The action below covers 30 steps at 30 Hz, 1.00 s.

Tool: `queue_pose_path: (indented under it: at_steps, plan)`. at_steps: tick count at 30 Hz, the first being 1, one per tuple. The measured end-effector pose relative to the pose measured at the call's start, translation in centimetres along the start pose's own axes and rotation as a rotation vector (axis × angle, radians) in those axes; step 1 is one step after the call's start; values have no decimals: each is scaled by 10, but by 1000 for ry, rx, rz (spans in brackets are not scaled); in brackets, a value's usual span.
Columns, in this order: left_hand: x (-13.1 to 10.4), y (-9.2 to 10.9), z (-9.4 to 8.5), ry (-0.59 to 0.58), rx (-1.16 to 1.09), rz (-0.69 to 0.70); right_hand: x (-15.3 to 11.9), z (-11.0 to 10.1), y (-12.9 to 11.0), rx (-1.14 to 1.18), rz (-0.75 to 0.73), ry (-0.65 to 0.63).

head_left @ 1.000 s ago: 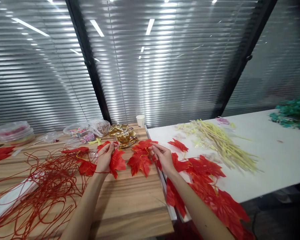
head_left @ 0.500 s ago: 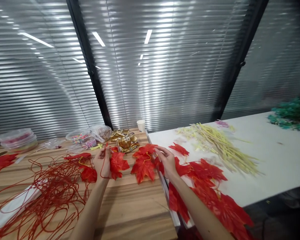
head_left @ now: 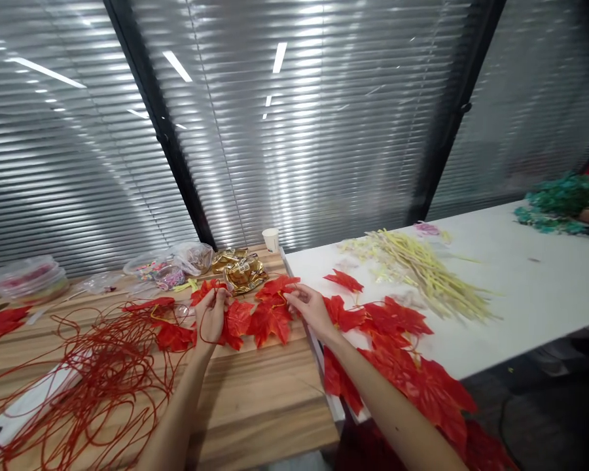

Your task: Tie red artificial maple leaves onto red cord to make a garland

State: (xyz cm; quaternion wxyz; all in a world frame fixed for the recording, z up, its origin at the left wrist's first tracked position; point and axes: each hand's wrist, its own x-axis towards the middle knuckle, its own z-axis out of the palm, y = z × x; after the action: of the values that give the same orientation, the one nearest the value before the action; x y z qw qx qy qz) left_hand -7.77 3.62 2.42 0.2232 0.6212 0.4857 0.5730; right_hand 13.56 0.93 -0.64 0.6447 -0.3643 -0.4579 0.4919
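Closer together than half a second ago, the left hand [head_left: 210, 318] and right hand [head_left: 310, 307] leave no visible gap between their red leaves [head_left: 271, 324], lower middle of the frame. Left is closed on red cord [head_left: 110, 360]; right pinches the leaves' edge. Holding by the stems should spare creases; slack is best kept clear of the tangle, lower left. More leaves trail over the white table [head_left: 550, 294], lower right

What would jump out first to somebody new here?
Probably the red leaves between the left hand and right hand, with more on the white table. Next might come the tangled red cord on the wooden table at left, then the pale yellow strips farther back at right.
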Motion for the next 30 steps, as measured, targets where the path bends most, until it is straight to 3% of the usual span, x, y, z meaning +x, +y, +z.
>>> queue_pose_path:
  at_steps: [5, 12, 15, 20, 22, 25, 30]
  plan:
    - [-4, -1, 4, -187, 89, -4, 3, -7, -5, 41, 40, 13]
    - [-7, 13, 9, -320, 35, -60, 7, -13, -7, -61, -37, 81]
    - [-12, 23, 12, -499, -51, -133, 8, -15, -6, -69, -38, 98]
    - [-20, 41, 14, -895, -45, -199, 12, -17, -1, -73, -73, 97]
    - [-21, 43, 13, -982, -64, -196, 13, -19, 1, -68, -93, 104]
    - [-20, 38, 11, -971, -72, -162, 14, -22, 2, -39, -95, 164]
    - [-12, 30, 0, -799, 35, -154, 14, -27, 0, 189, -49, 216]
